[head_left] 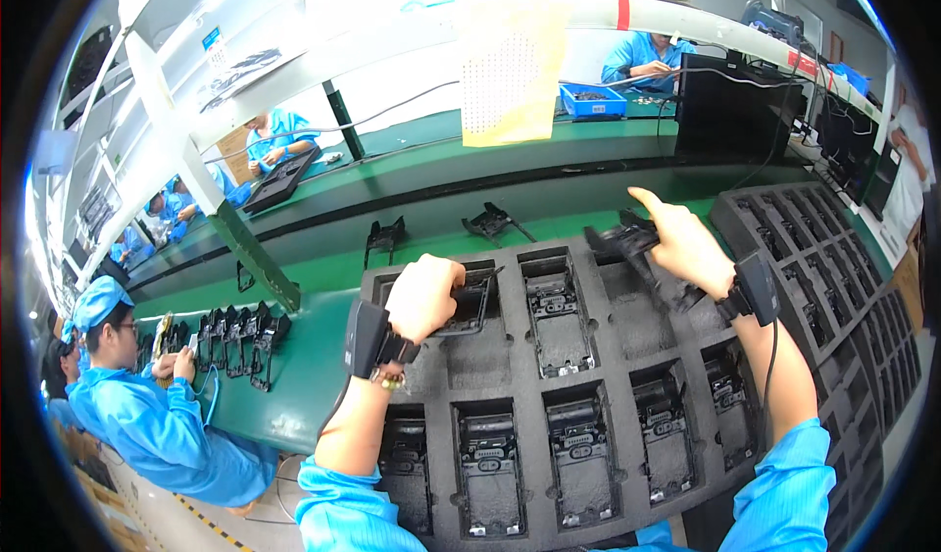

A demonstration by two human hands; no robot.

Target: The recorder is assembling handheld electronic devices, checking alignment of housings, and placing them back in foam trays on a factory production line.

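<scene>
A large black foam tray lies before me, its slots holding several black rectangular device frames with small parts at one end. Over a slot in its far left part, my left hand is closed on the edge of another black frame. At the tray's far right side, my right hand grips a tilted black bracket-like part, its index finger stretched out. The fingertips under that part are partly hidden. Two similar black parts, a left one and a right one, rest on the green bench beyond the tray.
More foam trays with filled slots stand to the right. At left, a co-worker in blue sits by a row of black parts. A green-white post rises from the bench; a monitor stands at the back right.
</scene>
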